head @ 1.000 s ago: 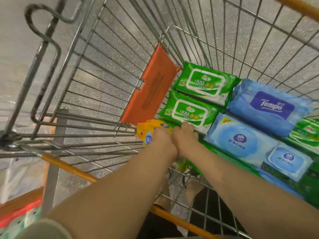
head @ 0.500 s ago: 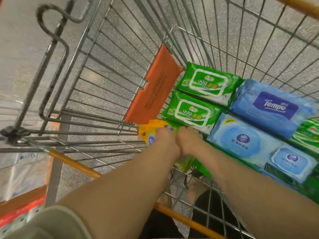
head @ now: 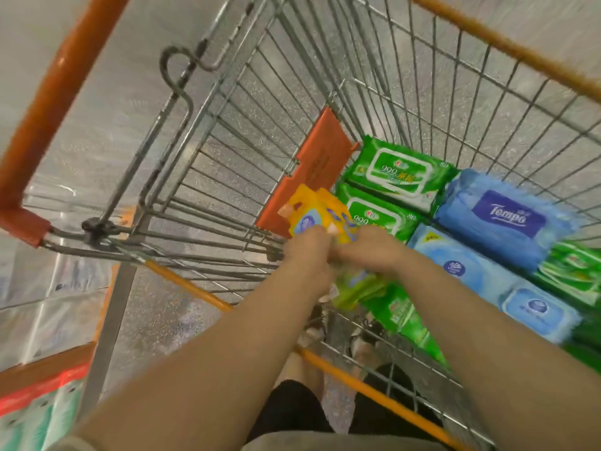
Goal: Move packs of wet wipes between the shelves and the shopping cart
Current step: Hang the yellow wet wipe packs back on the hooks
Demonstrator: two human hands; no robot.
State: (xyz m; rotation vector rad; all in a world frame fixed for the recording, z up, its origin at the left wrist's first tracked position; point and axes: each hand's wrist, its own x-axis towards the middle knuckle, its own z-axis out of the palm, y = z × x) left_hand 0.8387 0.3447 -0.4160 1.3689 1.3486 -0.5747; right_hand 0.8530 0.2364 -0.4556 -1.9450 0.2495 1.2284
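Both my hands are inside the wire shopping cart (head: 422,92) near its rear corner. My left hand (head: 305,252) grips a yellow pack of wet wipes (head: 312,209) and holds it lifted off the cart floor. My right hand (head: 370,252) grips a light green pack (head: 354,284) that hangs below both hands. Beside them lie two green 999 packs (head: 396,170), a blue Tempo pack (head: 507,216) and light blue packs (head: 461,268).
The orange child-seat flap (head: 312,170) stands against the cart's rear wall, right behind the yellow pack. The orange handle bar (head: 55,102) runs at upper left. Shelf goods in plastic wrap (head: 48,288) sit at lower left. My feet (head: 357,343) show through the cart floor.
Both hands have risen from the cart floor, bringing up the yellow pack and the light green pack. The camera has pulled back and tilted, so the handle bar has come into view.
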